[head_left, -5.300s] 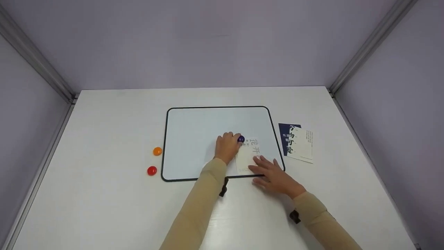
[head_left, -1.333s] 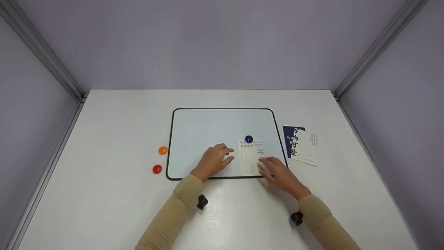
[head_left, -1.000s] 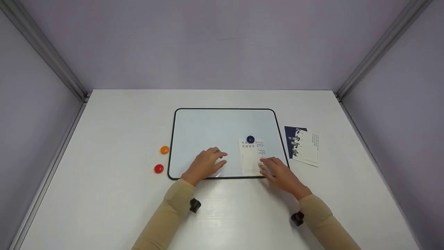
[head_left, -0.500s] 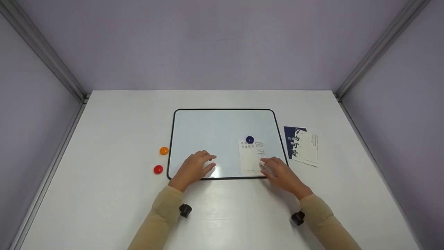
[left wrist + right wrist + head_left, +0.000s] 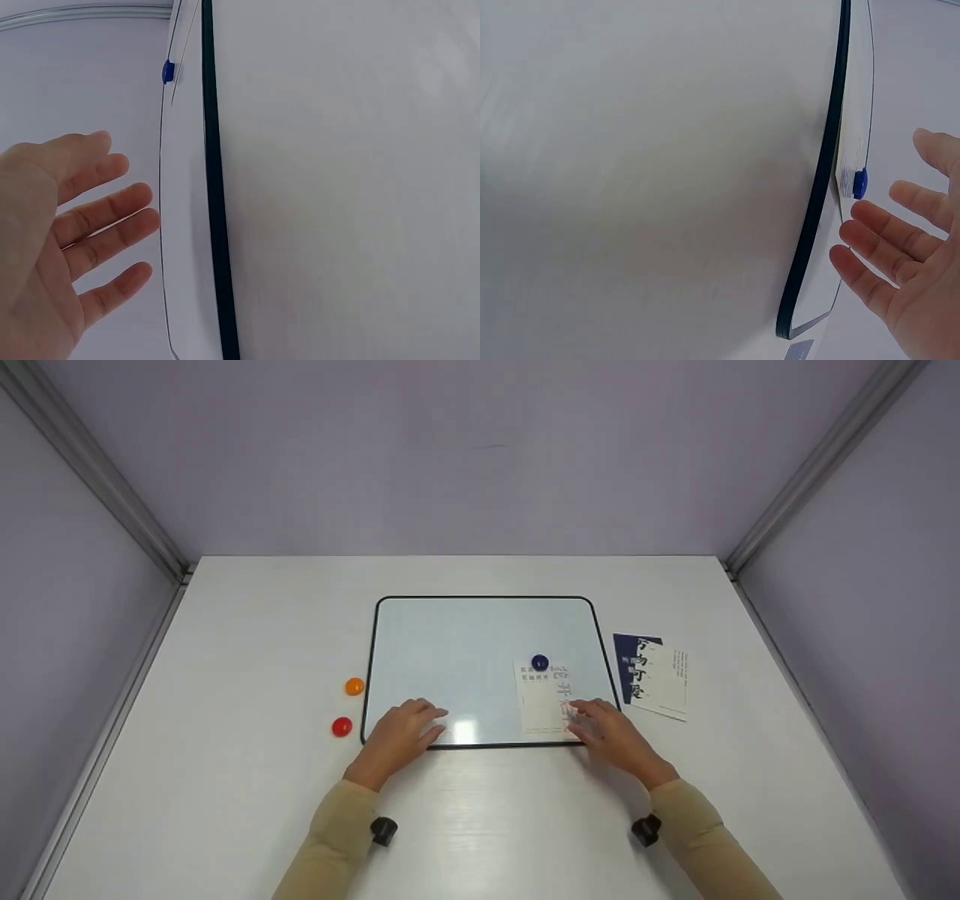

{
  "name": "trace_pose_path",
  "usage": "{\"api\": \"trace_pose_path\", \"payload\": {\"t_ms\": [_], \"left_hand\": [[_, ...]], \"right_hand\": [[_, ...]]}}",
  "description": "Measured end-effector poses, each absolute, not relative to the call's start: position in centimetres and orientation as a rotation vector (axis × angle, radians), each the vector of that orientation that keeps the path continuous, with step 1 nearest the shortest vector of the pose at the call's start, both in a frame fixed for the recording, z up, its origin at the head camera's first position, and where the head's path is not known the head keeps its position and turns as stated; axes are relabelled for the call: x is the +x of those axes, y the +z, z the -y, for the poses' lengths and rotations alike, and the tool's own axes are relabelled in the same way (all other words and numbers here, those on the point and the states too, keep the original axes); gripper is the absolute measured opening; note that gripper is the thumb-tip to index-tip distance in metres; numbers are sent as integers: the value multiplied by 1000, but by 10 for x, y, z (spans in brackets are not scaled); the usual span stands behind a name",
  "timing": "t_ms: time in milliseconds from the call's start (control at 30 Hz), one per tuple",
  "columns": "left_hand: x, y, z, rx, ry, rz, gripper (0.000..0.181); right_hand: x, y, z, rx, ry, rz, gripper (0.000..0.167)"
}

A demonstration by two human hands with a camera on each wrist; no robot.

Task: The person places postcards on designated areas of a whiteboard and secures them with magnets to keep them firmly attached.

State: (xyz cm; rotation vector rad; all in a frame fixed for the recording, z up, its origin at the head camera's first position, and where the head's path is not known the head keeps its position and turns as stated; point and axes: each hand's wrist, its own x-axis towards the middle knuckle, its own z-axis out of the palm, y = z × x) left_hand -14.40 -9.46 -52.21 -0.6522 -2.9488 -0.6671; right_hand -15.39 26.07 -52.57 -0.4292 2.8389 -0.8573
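Observation:
A whiteboard [image 5: 450, 652] with a black rim lies flat on the table. On its right part rests a white card [image 5: 536, 709] printed with characters, and a dark blue round magnet [image 5: 540, 662] sits on the card's top edge. My left hand [image 5: 397, 735] is over the board's lower left corner, fingers relaxed and holding nothing; the left wrist view shows its loose fingers [image 5: 112, 225]. Over the card's lower right corner is my right hand [image 5: 616, 737], fingers spread and holding nothing; whether it touches the card I cannot tell.
An orange magnet [image 5: 354, 686] and a red magnet [image 5: 342, 727] lie on the table left of the board. To its right, a white card [image 5: 664, 682] overlaps a dark blue card [image 5: 624, 660]. Walls enclose the table at the back and sides.
My left hand has let go of the blue magnet, leaving it on the card's top edge, and has moved left and toward me. The right hand has shifted slightly right, uncovering more of the card.

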Motion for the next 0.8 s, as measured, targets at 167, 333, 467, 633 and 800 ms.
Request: {"api": "trace_pose_path", "payload": {"t_ms": [167,333,467,633,800], "left_hand": [[-137,-531,108,-666,-589,2872,29],[-131,-535,122,-646,-553,2877,34],[-129,-535,130,-636,-555,2950,40],[-126,-535,139,-599,-584,3065,46],[-123,-536,144,-591,-562,3121,48]], "right_hand": [[-155,-527,-263,-389,-902,-2849,40],[-158,-526,-267,-360,-922,-2861,37],[-159,-526,-271,-326,-923,-2879,36],[-160,-524,-275,-278,-938,-2882,34],[-161,-524,-280,-242,-944,-2884,30]]}}
